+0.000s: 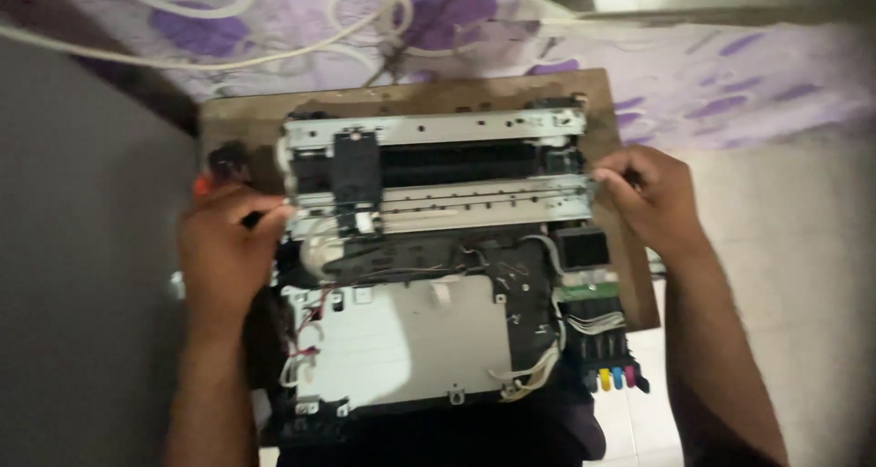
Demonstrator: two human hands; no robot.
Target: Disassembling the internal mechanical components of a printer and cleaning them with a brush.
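Note:
A printer with its cover off (411, 339) lies on a brown wooden board (602, 102). Its silver metal frame (438, 128), black print carriage (356, 171) and white base plate show. My left hand (224, 248) rests against the frame's left end, fingers curled around a dark tool with an orange handle (203, 186). My right hand (650, 202) pinches the right end of the metal rail (493, 198). Coloured ink tanks (613, 376) sit at the printer's lower right.
A purple patterned cloth (730, 75) lies behind the board with white cables (274, 47) draped over it. A grey surface (82, 275) fills the left side. Pale floor (803, 248) lies to the right.

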